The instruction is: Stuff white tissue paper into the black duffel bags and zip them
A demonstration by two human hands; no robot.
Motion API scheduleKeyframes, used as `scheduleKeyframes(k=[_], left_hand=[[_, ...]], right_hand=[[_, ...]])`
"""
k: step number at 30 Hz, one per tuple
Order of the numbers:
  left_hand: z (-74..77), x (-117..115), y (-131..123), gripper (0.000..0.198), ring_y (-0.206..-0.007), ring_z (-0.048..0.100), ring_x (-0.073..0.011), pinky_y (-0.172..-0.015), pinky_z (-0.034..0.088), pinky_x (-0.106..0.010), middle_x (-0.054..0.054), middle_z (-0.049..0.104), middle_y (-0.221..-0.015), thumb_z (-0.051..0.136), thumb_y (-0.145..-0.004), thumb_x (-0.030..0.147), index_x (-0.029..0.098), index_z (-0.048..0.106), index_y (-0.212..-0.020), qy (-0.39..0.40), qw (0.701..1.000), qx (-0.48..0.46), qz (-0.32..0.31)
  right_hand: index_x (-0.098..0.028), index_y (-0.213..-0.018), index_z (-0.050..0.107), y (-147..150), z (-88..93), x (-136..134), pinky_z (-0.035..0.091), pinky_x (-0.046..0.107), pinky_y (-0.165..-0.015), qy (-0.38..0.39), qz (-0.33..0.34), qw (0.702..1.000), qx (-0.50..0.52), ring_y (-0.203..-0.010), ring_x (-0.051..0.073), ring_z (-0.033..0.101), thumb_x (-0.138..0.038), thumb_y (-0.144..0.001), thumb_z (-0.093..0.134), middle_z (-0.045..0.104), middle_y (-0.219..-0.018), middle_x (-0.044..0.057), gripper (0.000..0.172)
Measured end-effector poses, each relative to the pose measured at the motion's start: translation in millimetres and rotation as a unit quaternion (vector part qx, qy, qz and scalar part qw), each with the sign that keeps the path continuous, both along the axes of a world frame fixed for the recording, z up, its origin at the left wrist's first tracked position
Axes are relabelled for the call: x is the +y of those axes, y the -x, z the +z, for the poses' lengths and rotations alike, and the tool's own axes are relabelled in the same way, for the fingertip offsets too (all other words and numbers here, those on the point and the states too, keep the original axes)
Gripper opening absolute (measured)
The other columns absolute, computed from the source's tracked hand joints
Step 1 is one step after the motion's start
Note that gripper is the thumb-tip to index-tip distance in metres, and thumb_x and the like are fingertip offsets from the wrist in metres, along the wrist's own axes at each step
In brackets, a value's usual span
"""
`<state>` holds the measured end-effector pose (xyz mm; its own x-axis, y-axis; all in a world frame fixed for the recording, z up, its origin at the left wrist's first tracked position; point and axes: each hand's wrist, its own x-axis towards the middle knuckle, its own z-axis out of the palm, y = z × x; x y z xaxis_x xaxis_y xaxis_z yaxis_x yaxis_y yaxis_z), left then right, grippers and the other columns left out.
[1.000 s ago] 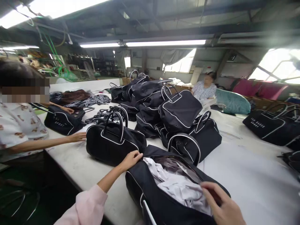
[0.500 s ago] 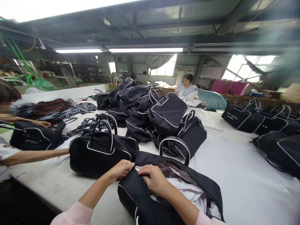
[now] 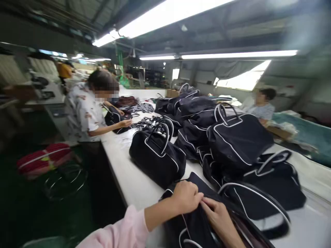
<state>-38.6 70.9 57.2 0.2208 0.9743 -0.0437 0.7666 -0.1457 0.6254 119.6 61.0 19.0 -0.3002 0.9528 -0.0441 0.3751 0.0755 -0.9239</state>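
Observation:
A black bag with white piping (image 3: 192, 224) lies at the near edge of the white table (image 3: 129, 172), its top partly gaping. My left hand (image 3: 186, 197) is closed on the bag's upper edge at its left end. My right hand (image 3: 218, 215) pinches the same edge right beside it, fingertips touching the left hand. A white-trimmed handle (image 3: 261, 198) arches just behind my hands. Another closed black bag (image 3: 157, 158) stands to the left of it.
A heap of black bags (image 3: 232, 144) fills the table's middle. A person in a patterned shirt (image 3: 88, 110) handles a bag at the table's left side. Another person (image 3: 261, 106) sits across. Red rolls (image 3: 42, 160) and wire rings lie on the dark floor.
The view has swung left, showing the floor and the person beside the table. My hands have drawn close together on the bag's edge, and the white paper stuffing is hidden.

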Motion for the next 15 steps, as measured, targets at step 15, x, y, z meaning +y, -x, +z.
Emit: scheduleKeyframes(k=[15], left_hand=[[-29.1,0,53,0.029,-0.09,0.07,-0.0271,-0.079,0.054,-0.037,-0.009,0.073,-0.093,0.04,-0.092,0.026,0.017,0.066,-0.083,-0.052,0.998,-0.017,-0.036]], right_hand=[[-0.016,-0.108,0.069,35,-5.7,35,0.054,0.031,-0.074,-0.009,0.059,0.986,-0.159,-0.08,0.024,0.07,-0.049,-0.074,0.059,0.073,-0.085,0.007,0.048]])
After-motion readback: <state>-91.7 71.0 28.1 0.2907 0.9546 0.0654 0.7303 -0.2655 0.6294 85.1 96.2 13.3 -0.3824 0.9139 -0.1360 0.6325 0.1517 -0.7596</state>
